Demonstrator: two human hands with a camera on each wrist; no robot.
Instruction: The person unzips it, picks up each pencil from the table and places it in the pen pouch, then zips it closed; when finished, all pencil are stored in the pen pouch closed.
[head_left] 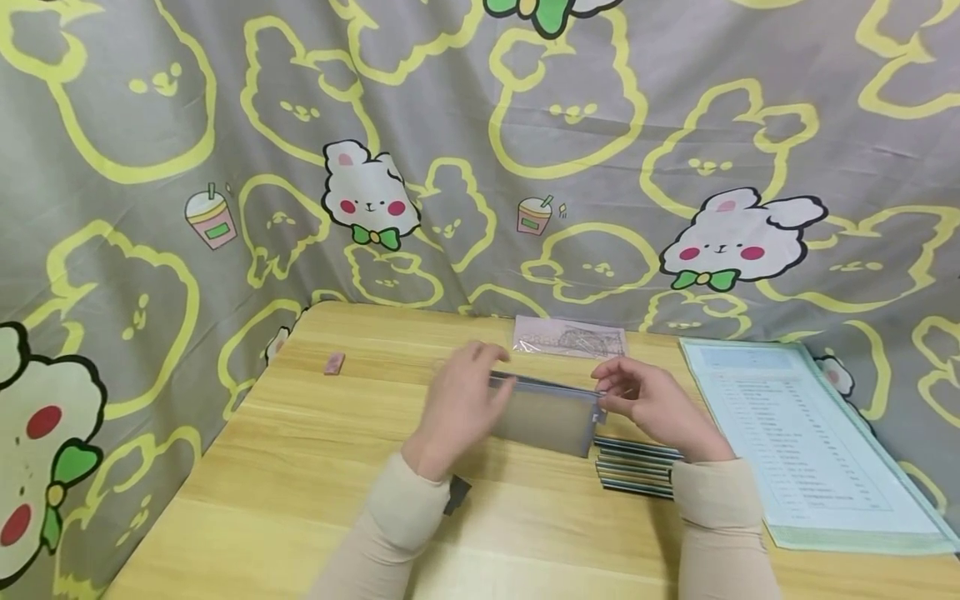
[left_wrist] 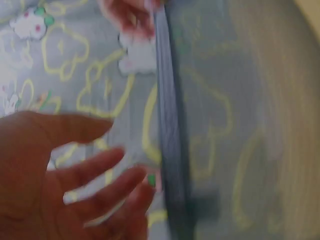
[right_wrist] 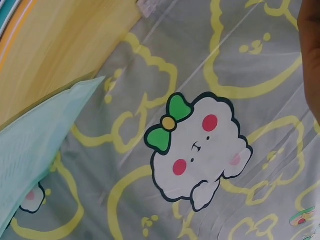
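Note:
A see-through zip pouch (head_left: 543,421) with a grey-blue zipper edge stands upright above the table, its zipper along the top. My right hand (head_left: 652,400) pinches the pouch's right top corner, by the end of the zipper. At the pouch's left end is my left hand (head_left: 461,408), with fingers loosely extended. The left wrist view shows that hand (left_wrist: 30,165) beside the zipper (left_wrist: 170,115), thumb and fingers apart with nothing between them. In the right wrist view only a dark strip of the hand (right_wrist: 312,60) shows at the right edge.
A stack of thin, dark-edged items (head_left: 637,468) lies below the right hand. A light-blue printed sheet (head_left: 795,450) covers the table's right side. A clear packet (head_left: 570,337) lies at the back, a small pink block (head_left: 334,363) far left, and a small dark piece (head_left: 456,493) beside the left sleeve.

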